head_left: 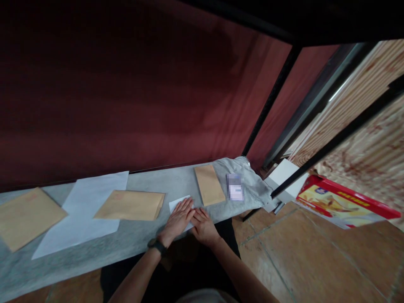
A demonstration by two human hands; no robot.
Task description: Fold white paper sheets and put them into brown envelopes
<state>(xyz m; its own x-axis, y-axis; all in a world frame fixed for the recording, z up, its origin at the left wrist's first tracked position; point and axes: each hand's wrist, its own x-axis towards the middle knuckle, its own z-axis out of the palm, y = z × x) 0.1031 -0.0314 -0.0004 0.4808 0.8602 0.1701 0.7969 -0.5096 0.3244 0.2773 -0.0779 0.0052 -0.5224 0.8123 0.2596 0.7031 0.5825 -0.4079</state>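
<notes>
My left hand [179, 218], with a dark watch [157, 245] at the wrist, lies flat on a folded white paper [173, 205] by the front edge of the narrow table. Its fingers are stretched out. Right beside it, my right hand [204, 226] also rests on the paper, fingers extended and touching the left hand. Most of the paper is hidden beneath both hands. Just beyond my right hand lies a brown envelope [210, 185]. To the left of my hands is a second brown envelope [131, 205], partly over a large white sheet [104, 185].
Another brown envelope [30, 221] lies at the table's far left. A pixelated item [235, 187] sits near the right end of the grey-covered table [164, 179]. Black frame posts [271, 103] rise there. A white box [282, 179] and a red-yellow box [344, 202] stand beyond.
</notes>
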